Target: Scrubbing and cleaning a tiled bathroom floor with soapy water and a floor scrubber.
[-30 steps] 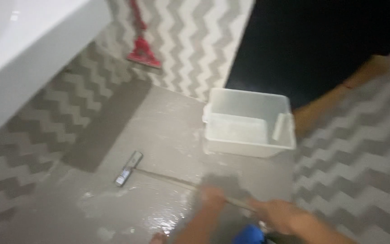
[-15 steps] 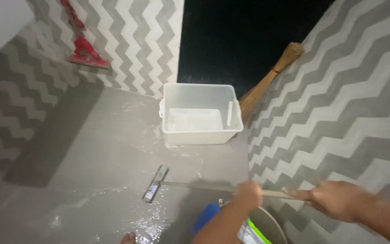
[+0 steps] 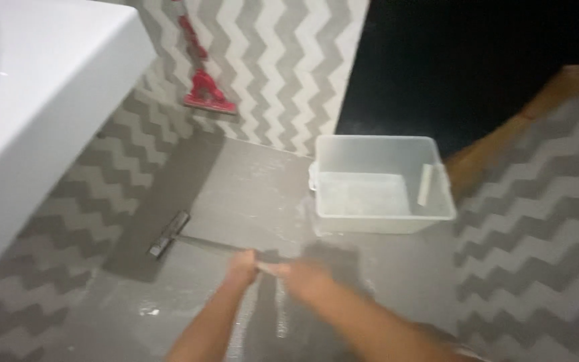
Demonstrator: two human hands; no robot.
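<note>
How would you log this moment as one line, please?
both hands grip squeegee handle | left hand | right hand | blade on wet floor

Squeegee: long thin handle, dark flat blade at far end. Blade down on wet grey floor, close to the zigzag-tiled wall at left, angled diagonally. Handle runs low from blade back toward the person, gripped near its near end by left hand and right hand, set close together. Picture blurred.

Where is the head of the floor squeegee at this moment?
In the head view, the squeegee head lies on the wet grey floor left of centre, near the foot of the white tub, well left of the clear plastic bin.
</note>
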